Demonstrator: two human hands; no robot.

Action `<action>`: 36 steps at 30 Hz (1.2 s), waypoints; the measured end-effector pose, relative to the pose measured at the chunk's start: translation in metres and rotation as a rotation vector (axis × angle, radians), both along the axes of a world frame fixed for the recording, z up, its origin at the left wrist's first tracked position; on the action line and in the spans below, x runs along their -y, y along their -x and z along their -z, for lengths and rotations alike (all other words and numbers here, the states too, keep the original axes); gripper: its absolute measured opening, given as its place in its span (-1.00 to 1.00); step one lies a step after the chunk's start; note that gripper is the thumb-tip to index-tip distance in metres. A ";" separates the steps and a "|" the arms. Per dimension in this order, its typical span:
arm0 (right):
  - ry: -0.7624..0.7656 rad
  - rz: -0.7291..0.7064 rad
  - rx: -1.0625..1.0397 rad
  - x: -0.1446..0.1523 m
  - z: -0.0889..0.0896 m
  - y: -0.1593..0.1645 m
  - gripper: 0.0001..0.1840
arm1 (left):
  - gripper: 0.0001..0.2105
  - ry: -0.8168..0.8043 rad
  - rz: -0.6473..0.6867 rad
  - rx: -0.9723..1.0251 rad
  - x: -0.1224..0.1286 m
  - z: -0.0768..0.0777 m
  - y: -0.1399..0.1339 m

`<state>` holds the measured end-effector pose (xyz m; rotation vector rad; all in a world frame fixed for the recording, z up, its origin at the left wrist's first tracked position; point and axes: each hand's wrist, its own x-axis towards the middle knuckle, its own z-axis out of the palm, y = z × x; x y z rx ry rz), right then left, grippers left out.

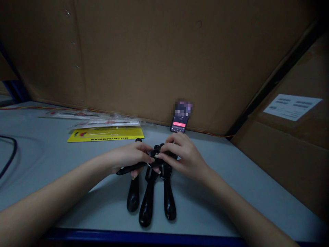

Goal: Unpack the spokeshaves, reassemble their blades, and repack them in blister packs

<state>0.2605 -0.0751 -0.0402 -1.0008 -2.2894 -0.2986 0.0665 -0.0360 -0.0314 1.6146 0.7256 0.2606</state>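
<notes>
From my remote seat I am looking along the head camera at a tall brown cardboard panel (pixel 144 61) that is standing behind everything; below it the grey tabletop (pixel 218 202) is stretching out, its blue front edge (pixel 144 235) running along the bottom; a cardboard box (pixel 288 151) is leaning in on the right, bearing a white printed label (pixel 293 107).

Both bare hands are meeting over the middle of the table; the left hand (pixel 140 154) is holding a black hand tool (pixel 128 168), whose handle is poking out under the wrist; the right hand (pixel 186 154) is pinching near the tool's other end, its grip narrow, thumb and fingertips gathering just beside the left thumb.

Behind the left hand, clear plastic packs (pixel 110 120) are lying in a heap, and a yellow card (pixel 105 134) reading "WOODWORKING TOOL" is lying at their front; three more black tools (pixel 146 209) are resting under and in front of the hands, handles pointing towards the person; a smartphone (pixel 180 120) is leaning on the panel; smallest, a shiny metal spot (pixel 156 154) is glinting between the fingertips; what it is, I cannot tell.
</notes>
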 end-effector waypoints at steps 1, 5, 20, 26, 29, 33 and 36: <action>-0.010 0.030 -0.001 0.001 0.001 0.002 -0.80 | -0.79 -0.001 0.007 -0.002 0.001 -0.001 0.000; 0.001 0.024 -0.090 0.005 -0.001 0.004 -0.71 | -0.76 0.000 0.007 0.000 0.002 -0.003 0.000; -0.066 -0.004 -0.021 0.003 -0.004 -0.007 -0.70 | -0.79 0.016 -0.011 0.004 -0.002 -0.001 0.003; 0.015 -0.135 0.055 0.006 -0.006 -0.002 -0.62 | -0.80 0.000 -0.012 0.028 -0.005 0.001 0.004; 0.011 -0.119 0.138 0.005 -0.004 -0.003 -0.63 | -0.79 0.000 -0.008 0.025 -0.005 0.001 0.004; -0.055 -0.061 0.142 0.005 -0.004 -0.007 -0.62 | -0.77 -0.009 -0.016 0.013 -0.003 -0.001 0.004; -0.050 -0.086 0.134 0.006 -0.005 -0.008 -0.56 | -0.78 -0.010 -0.023 -0.005 -0.001 -0.003 0.003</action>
